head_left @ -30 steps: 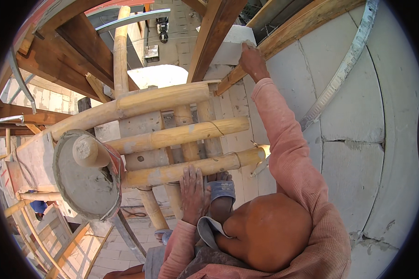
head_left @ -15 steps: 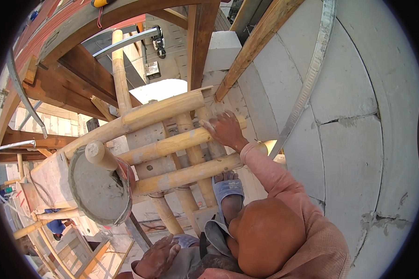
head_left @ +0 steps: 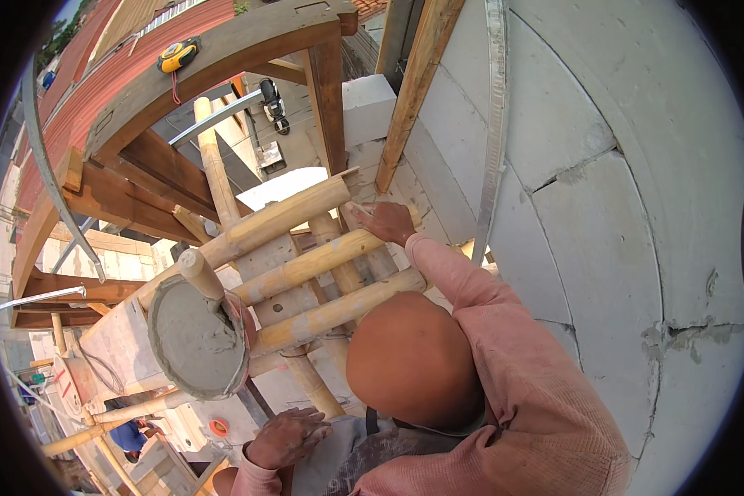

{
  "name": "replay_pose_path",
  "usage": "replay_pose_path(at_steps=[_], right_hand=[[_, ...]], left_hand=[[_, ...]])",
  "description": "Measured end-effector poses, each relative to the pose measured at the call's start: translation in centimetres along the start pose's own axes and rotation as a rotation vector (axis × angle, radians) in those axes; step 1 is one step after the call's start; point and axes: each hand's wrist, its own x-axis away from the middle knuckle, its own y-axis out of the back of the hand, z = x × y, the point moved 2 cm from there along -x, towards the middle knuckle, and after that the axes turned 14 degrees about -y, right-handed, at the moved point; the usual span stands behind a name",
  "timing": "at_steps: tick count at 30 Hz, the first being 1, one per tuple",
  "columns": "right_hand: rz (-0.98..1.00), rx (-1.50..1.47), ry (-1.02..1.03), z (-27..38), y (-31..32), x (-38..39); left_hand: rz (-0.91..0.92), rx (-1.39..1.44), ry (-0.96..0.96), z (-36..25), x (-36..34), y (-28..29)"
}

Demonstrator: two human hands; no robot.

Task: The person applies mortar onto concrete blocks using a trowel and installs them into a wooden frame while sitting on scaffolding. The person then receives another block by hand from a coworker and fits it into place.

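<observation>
My right hand (head_left: 386, 221), in a pink sleeve, is closed over the right end of the middle bamboo pole (head_left: 310, 266). Its fingertips are pale with dried grey matter. Lower down, my left hand (head_left: 289, 436) lies flat with fingers stretched on grey clothing (head_left: 351, 455) and holds nothing. A bucket of wet grey mortar (head_left: 194, 343) stands left of the bamboo poles, with an upright bamboo post (head_left: 198, 273) rising at its far edge. A smooth, rounded brown shape (head_left: 417, 355) covers part of the nearest pole; I cannot tell what it is.
Pale block wall (head_left: 587, 223) rises on the right, with a metal strip (head_left: 493, 124) along it. A yellow tape measure (head_left: 178, 54) rests on a curved wooden frame (head_left: 223, 51). Well below at left, a person in blue (head_left: 130, 434) bends over. Gaps between poles show a lower level.
The view has tilted up, showing more roof and the whole tape measure. The brown shape has shifted up and left, hiding the blue-sandalled foot. My right hand stays on the pole.
</observation>
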Motion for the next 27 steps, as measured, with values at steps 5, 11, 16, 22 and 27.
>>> replay_pose_path(at_steps=[5,11,16,22,27], right_hand=[[-0.443,-0.259,0.159,0.1,-0.3,1.8],[-0.513,-0.262,0.226,-0.2,-0.4,1.5],[-0.511,-0.287,0.243,-0.7,-0.1,1.7],[-0.515,-0.325,0.247,-1.2,-0.7,1.5],[-0.575,-0.355,0.291,0.0,-0.5,1.8]], left_hand=[[0.074,0.004,0.076,2.1,0.8,-1.6],[0.092,0.342,0.099,9.0,1.5,-5.8],[0.065,0.534,0.326,11.9,2.0,-7.3],[0.185,0.239,0.367,14.5,2.8,-8.5],[0.271,-0.072,0.136,16.4,4.4,-13.0]])
